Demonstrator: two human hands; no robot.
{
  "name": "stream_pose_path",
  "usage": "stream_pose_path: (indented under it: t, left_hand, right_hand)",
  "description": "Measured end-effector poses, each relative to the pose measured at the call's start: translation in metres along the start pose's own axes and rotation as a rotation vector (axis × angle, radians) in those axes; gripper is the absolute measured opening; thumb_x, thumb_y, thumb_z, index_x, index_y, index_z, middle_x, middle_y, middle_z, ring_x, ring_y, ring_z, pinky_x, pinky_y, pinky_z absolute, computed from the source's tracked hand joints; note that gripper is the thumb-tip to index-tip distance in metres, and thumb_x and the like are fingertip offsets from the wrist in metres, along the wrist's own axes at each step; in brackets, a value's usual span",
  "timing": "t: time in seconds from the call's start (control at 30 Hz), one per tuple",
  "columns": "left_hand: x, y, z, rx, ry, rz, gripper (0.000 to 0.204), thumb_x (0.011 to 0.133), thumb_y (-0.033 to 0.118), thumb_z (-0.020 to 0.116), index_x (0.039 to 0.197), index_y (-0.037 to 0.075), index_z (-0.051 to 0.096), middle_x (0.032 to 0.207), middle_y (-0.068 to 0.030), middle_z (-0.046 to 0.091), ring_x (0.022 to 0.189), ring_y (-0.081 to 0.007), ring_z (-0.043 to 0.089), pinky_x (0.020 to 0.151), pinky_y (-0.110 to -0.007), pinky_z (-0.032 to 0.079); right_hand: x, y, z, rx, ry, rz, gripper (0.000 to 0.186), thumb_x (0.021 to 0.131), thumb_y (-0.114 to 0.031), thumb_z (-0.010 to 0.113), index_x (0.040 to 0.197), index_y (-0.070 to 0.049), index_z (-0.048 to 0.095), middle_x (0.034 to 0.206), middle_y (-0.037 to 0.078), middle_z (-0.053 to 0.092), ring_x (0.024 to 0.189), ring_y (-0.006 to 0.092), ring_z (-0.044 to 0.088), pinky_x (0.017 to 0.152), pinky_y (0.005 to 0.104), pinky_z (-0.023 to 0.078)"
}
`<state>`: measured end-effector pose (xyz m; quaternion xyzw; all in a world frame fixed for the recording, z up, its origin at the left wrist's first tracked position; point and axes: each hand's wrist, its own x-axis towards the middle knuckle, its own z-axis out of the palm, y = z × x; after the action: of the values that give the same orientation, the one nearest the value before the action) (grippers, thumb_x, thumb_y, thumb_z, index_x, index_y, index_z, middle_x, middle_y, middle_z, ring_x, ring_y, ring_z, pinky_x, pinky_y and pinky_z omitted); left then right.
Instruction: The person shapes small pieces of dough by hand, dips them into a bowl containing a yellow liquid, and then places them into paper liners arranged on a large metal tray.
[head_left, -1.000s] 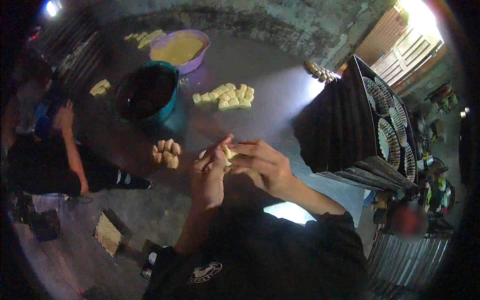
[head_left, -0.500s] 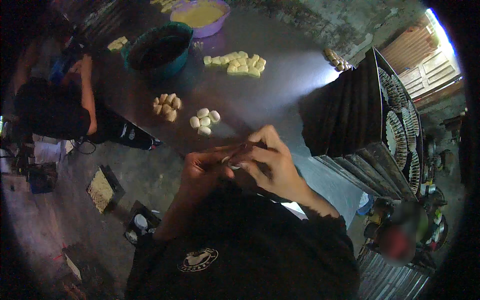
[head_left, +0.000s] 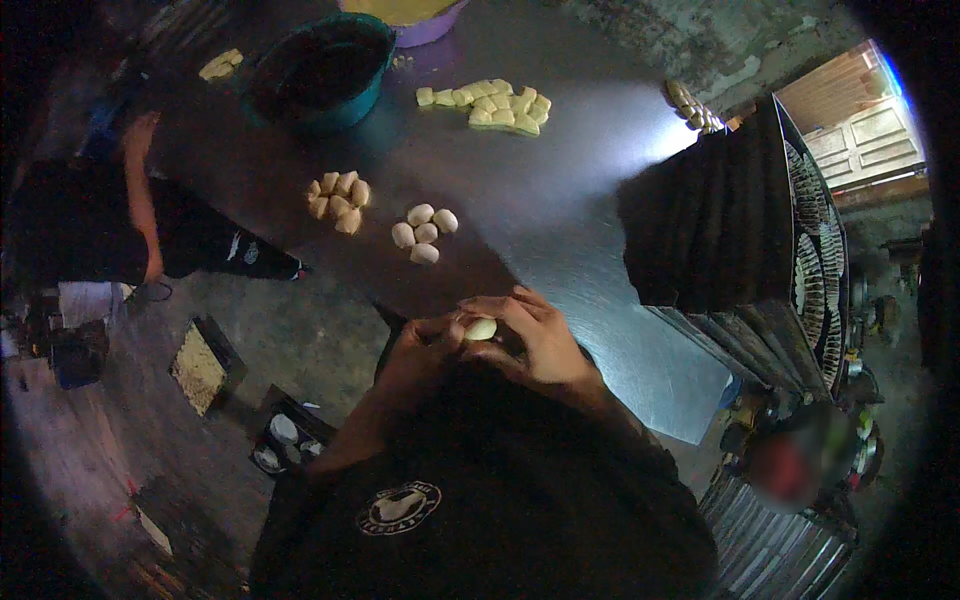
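Observation:
My left hand (head_left: 425, 345) and my right hand (head_left: 530, 335) are close together near my body at the table's near edge, fingers curled around a smooth, pale dough ball (head_left: 481, 329). Beyond them, several rounded white dough balls (head_left: 425, 233) lie on the metal table (head_left: 500, 200). Left of these is a cluster of tan dough pieces (head_left: 347, 185). Farther back lies a batch of cut, pale yellow dough pieces (head_left: 500, 118).
A co-worker's arm (head_left: 147, 225) is at left, apart from my hands. A teal basin (head_left: 350, 110) and purple bowl (head_left: 428, 30) stand at back. A dark metal rack (head_left: 705, 230) holding fluted moulds fills the right. Trays (head_left: 200, 365) lie low at left.
My view has tilted, shifting the table upward. My hands have drawn toward my body, revealing the white balls beyond them. The dough in my fingers now looks rounder. The co-worker's arm has shifted.

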<state>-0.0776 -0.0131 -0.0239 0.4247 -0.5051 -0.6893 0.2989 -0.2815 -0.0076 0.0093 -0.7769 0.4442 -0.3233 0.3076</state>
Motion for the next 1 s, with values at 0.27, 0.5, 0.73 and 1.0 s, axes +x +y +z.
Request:
stream_pose_path:
  t: [0.27,0.5,0.73,1.0]
  left_hand:
    - [0.041,-0.04,-0.052,0.029,0.256,0.064,0.027,0.096,0.025,0.067,0.11,0.002,0.069,0.111,-0.004,0.061,0.088,-0.0118,0.062,0.078,-0.028,0.05]
    - [0.105,-0.072,-0.114,0.699,0.342,0.363,0.068,0.078,0.017,0.082,0.136,0.008,0.048,0.124,-0.0171,0.049,0.113,-0.0318,0.052,0.093,-0.042,0.047]
    - [0.13,-0.101,-0.124,0.67,0.199,0.35,0.076,0.076,0.016,0.084,0.139,0.009,0.042,0.128,-0.0186,0.046,0.116,-0.0351,0.052,0.094,-0.041,0.048]
    - [0.108,-0.073,-0.137,0.701,0.207,0.331,0.077,0.077,0.0,0.076,0.144,0.007,0.037,0.139,-0.0201,0.034,0.127,-0.0329,0.044,0.097,-0.042,0.048]
  right_hand:
    - [0.027,0.046,0.09,0.955,0.238,0.514,0.046,0.082,-0.017,0.084,0.114,-0.004,0.052,0.099,0.006,0.063,0.1,0.0132,0.062,0.084,0.0312,0.052]
    - [0.065,0.104,0.105,-0.004,0.407,0.629,0.039,0.084,-0.001,0.073,0.115,-0.002,0.049,0.106,0.019,0.066,0.097,0.0333,0.068,0.078,0.0381,0.056]
    - [0.09,0.107,0.124,-0.068,0.508,0.701,0.039,0.083,0.0,0.072,0.117,-0.002,0.052,0.109,0.019,0.066,0.096,0.0355,0.068,0.079,0.0408,0.055]
    - [0.107,0.079,0.137,-0.308,0.443,0.515,0.069,0.08,-0.023,0.076,0.139,-0.007,0.045,0.138,0.021,0.046,0.126,0.043,0.046,0.105,0.0501,0.039]
